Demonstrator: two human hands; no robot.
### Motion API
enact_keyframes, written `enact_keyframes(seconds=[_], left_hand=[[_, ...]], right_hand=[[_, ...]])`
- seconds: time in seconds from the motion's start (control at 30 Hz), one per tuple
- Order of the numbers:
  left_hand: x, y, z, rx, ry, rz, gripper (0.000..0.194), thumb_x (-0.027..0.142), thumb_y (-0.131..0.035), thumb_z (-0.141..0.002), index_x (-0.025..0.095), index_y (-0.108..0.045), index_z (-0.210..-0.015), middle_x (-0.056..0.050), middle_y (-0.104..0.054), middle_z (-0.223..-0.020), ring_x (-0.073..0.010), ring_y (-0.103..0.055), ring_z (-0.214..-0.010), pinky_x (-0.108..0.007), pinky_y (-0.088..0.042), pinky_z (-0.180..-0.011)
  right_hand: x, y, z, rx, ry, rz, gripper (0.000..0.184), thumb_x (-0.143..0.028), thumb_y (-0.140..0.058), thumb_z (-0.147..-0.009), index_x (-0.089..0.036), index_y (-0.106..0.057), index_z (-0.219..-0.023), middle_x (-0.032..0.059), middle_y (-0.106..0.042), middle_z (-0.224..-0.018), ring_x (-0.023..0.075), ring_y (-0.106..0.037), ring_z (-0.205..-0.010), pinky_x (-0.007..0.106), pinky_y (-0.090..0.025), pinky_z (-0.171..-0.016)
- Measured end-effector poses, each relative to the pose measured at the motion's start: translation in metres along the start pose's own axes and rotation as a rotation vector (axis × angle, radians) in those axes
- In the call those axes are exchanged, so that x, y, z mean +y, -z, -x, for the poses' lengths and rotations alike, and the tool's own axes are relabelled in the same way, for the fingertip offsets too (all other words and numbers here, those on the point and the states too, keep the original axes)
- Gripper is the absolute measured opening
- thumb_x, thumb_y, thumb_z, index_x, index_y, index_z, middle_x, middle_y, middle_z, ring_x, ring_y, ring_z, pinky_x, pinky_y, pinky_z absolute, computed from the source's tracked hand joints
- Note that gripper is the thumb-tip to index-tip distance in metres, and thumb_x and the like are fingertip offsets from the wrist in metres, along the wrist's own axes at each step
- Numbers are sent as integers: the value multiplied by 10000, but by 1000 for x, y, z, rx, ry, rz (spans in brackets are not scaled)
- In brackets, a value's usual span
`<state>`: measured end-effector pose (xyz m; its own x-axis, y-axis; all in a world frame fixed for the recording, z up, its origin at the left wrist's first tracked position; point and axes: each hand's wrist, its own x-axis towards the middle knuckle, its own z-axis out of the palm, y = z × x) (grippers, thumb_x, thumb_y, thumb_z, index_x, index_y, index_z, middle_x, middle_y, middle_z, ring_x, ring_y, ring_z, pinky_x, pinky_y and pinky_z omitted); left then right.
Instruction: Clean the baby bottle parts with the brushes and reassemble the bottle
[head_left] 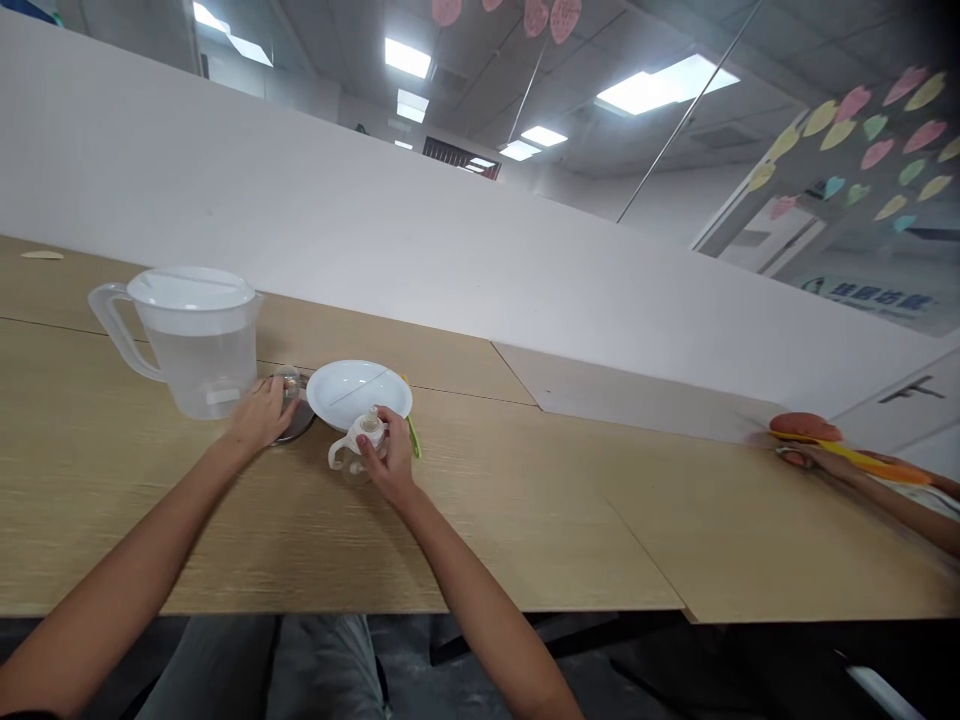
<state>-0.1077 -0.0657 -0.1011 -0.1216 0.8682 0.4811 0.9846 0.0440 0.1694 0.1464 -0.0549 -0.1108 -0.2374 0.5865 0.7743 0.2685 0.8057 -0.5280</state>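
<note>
My right hand (391,456) is closed around a small clear baby bottle with white side handles (358,442), standing on the wooden table (525,500). My left hand (261,413) rests with curled fingers on a clear dome-shaped cap (288,381) sitting over a round metallic base (297,424). A white divided plate (358,389) lies just behind the bottle. A green and yellow utensil (412,433) pokes out beside my right hand. A clear plastic pitcher with a white lid (196,340), holding water, stands to the left of my left hand.
A white partition wall (450,250) runs along the table's far edge. At the far right another person's hand (814,460) holds an orange and yellow object (806,427). The table's near edge runs just above my lap.
</note>
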Motion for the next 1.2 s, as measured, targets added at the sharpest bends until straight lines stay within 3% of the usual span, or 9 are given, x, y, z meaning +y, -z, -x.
enact_keyframes(seconds=[0.2,0.37,0.63,0.87,1.07,1.13,1.2], left_hand=[[0,-1,1,31,-16,-73,644,498,-293,-905,45,-473,-1326,-250,-536,-1297,-381,-495,-1180,-516,-401,-947],[-5,-8,2,-25,-61,-48,614,470,-326,-902,63,-496,-1329,-208,-435,-1446,-386,-395,-1307,-526,-360,-1013],[-1,0,1,6,-40,-146,613,451,-342,-896,36,-501,-1318,-267,-554,-1224,-409,-496,-1124,-547,-421,-883],[-2,4,0,94,-38,-145,433,373,-418,-851,99,-609,-1128,-257,-571,-1112,-412,-510,-1062,-547,-426,-836],[-2,6,-2,26,-34,-58,313,322,-466,-819,121,-565,-1037,-199,-618,-995,-366,-572,-973,-493,-460,-820],[4,16,0,106,-17,-35,292,318,-439,-852,140,-559,-1049,-188,-628,-1002,-357,-584,-979,-493,-463,-814],[15,31,4,327,-33,-4,285,327,-427,-892,176,-551,-1099,-174,-611,-1144,-344,-558,-1092,-504,-446,-884]], right_hand=[[0,0,0,12,29,15,462,-527,-495,-881,-192,-511,-1200,112,-616,-1091,235,-574,-1013,405,-476,-877],[-1,0,-1,8,27,18,465,-535,-485,-882,-191,-517,-1194,112,-622,-1084,239,-582,-1003,411,-477,-875],[-3,1,-2,0,46,13,435,-497,-486,-887,-192,-518,-1196,107,-626,-1073,239,-576,-996,406,-464,-875],[-2,1,-2,-2,54,20,428,-499,-481,-890,-197,-522,-1189,105,-624,-1079,235,-577,-995,404,-473,-877],[-3,1,-3,-11,60,17,422,-489,-489,-889,-197,-522,-1192,109,-622,-1072,240,-580,-994,408,-476,-877],[-2,1,-2,-13,67,0,427,-485,-492,-888,-201,-514,-1205,111,-618,-1075,243,-579,-999,418,-478,-883],[-2,0,-2,9,80,-16,455,-482,-501,-882,-204,-483,-1241,116,-601,-1108,244,-580,-1008,429,-486,-886]])
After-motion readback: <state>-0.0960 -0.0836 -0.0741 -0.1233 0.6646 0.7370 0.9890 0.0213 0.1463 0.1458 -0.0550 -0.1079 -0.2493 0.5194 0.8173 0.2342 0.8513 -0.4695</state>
